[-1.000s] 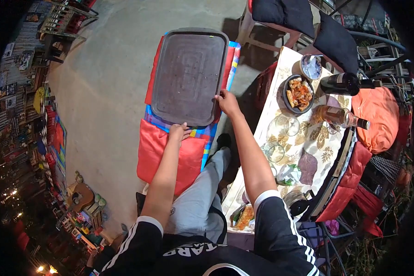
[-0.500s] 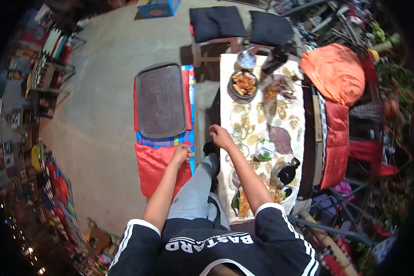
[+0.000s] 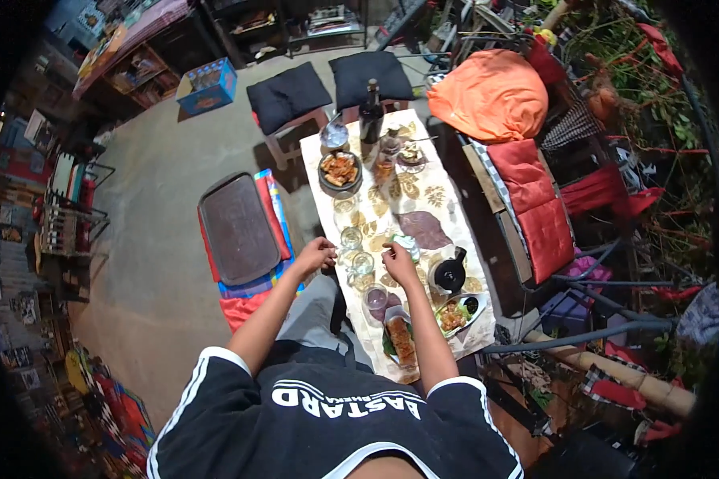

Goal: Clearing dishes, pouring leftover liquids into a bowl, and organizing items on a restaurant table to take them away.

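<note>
Nothing lifted from the worktop (image 3: 447, 227) at this point; clear glasses (image 3: 351, 238) stand at its left edge, between left hand (image 3: 318, 255) and right hand (image 3: 398, 257). Both half-curled, no grip visible; can't tell whether fingertips close. Tray (image 3: 240, 230) lies bare, left of worktop. Dark bowl (image 3: 341, 171), worktop's far end, holds reddish food. Glass contents unclear.
</note>
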Tool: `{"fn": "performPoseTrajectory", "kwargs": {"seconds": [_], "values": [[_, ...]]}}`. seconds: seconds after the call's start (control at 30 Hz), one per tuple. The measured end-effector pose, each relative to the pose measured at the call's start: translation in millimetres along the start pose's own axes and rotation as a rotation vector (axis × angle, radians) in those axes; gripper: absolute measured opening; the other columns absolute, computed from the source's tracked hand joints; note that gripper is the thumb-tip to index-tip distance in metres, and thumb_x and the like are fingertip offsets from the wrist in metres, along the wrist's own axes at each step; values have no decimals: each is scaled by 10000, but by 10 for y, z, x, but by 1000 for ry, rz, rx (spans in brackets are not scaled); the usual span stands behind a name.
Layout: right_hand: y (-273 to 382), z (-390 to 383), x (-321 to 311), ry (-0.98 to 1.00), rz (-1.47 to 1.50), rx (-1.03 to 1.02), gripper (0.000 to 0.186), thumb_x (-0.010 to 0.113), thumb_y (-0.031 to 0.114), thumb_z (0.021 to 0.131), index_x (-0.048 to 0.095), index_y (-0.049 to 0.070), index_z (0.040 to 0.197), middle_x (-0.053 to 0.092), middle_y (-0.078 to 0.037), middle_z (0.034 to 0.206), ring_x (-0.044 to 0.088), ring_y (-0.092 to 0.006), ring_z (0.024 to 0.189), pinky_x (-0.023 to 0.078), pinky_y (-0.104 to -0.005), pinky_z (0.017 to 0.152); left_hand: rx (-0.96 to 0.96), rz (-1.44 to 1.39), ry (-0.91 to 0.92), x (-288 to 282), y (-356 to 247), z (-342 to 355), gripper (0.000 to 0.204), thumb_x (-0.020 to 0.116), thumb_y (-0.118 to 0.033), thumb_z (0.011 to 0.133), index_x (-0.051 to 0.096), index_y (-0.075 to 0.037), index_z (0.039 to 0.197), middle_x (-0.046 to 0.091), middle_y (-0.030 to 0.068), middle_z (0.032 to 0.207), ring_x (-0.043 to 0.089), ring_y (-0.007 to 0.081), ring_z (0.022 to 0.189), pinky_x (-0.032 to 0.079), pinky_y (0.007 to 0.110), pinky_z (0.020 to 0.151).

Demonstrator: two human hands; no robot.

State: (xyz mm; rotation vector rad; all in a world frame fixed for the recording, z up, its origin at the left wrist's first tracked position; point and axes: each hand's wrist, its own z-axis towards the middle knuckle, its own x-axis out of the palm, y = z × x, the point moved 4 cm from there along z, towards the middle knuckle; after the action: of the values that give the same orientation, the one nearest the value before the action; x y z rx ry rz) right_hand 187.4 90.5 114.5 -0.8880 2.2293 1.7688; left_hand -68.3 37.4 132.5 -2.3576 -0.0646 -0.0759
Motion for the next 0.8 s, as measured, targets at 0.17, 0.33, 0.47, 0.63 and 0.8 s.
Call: {"fn": "performPoseTrajectory", "kwargs": {"seconds": [0.17,0.33,0.47,0.63,0.8], "values": [[332,312,-532,-135,61,-71,288,578,124,893,604,11,1157,668,-101,840,668,-173,731,522,-317,688,236,177,41,-87,-829,323,262,579,-128,896,549,-17,1131,664,93,925,662,159,755,488,274,594],[1005,912,-878,-220,-28,-90,373,649,131,821,591,20,1172,656,-139,991,648,-214,842,520,-331,779,382,231,92,-218,-1515,928,275,615,-84,874,540,8,1122,654,98,908,642,154,755,523,303,652],[1351,1563,-952,-274,-144,-98,475,683,157,799,541,17,1231,616,-185,1133,633,-276,977,497,-360,866,559,418,25,-123,-1945,1531,422,673,-136,840,489,6,1192,641,124,910,638,188,815,519,345,724],[1414,2230,-1009,-257,-275,-52,682,769,214,734,467,17,1313,593,-216,1225,583,-337,1140,464,-388,966,642,501,145,308,-2519,1841,652,700,-126,785,378,-21,1342,577,226,1166,582,318,1105,465,373,937],[1593,2540,-888,-121,-297,40,645,766,191,738,490,7,1292,591,-238,1223,561,-371,1157,447,-408,990,790,654,267,607,-2513,2398,719,671,-83,744,366,-14,1391,480,245,1350,452,359,1289,357,377,1069]]}}
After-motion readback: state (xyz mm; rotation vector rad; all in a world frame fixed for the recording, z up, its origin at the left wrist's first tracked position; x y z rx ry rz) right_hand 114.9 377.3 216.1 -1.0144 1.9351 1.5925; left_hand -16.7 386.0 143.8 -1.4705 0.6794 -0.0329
